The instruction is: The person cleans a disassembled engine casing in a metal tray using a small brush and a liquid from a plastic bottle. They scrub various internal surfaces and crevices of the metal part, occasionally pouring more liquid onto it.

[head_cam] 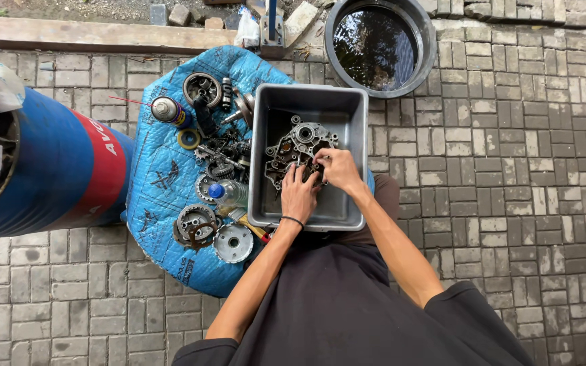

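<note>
Both hands work inside a grey metal tub (263, 169) resting on a blue tarp (164, 176). The left hand (299, 195) lies with its fingers curled down on the near edge of a grey engine casing (298, 146), and the right hand (337, 168) pinches the casing's near right rim just beside it. The casing lies flat in the tub, reaching away from both grips. Left of the hands, outside the tub, gears (222, 166), a clutch plate (232, 243) and a spray can (169, 110) lie on the tarp.
</note>
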